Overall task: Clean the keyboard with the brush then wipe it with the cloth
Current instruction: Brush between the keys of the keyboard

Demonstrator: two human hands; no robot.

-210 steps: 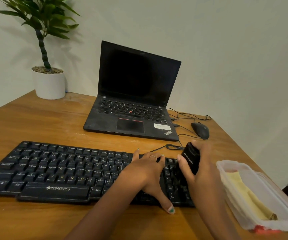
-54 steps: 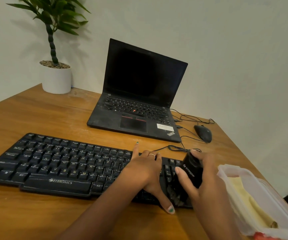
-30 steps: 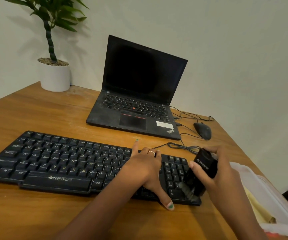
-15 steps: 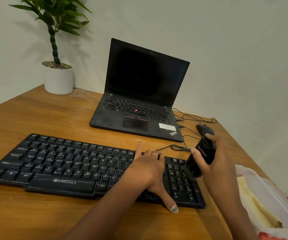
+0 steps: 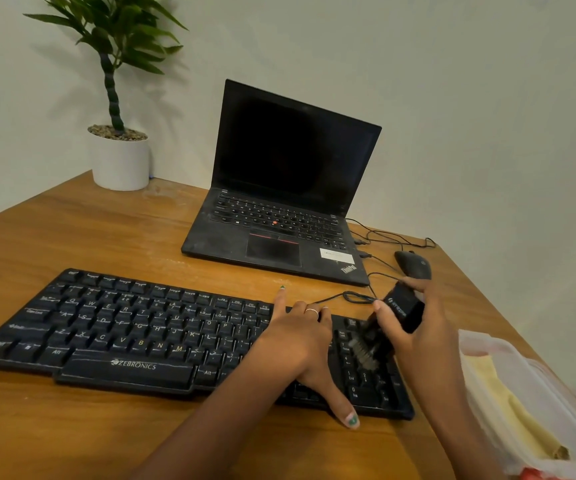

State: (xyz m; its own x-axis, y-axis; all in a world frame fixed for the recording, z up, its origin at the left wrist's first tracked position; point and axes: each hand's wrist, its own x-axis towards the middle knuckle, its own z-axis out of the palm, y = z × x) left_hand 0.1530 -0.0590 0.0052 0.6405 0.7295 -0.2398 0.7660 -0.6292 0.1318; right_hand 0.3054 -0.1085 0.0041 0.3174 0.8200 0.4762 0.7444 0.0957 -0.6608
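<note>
The left hand [image 5: 302, 336] lies flat on the right part of the keyboard [image 5: 148, 336], fingers straight and spread, thumb reaching over the near edge onto the surface [image 5: 72, 434]. Just right of it, the right hand [image 5: 418, 327] grips the black brush [image 5: 395, 315], tilted, bristles down on the number keys. The yellow cloth [image 5: 511, 417] sits in a clear container [image 5: 563, 403] right of that hand.

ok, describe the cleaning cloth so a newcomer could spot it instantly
Start at the black keyboard lying across the front of the wooden table, then look past its right end to the clear plastic container at the table's right edge. The cloth is the pale yellow folded fabric lying inside it, the only soft, light-coloured item among the black electronics.
</note>
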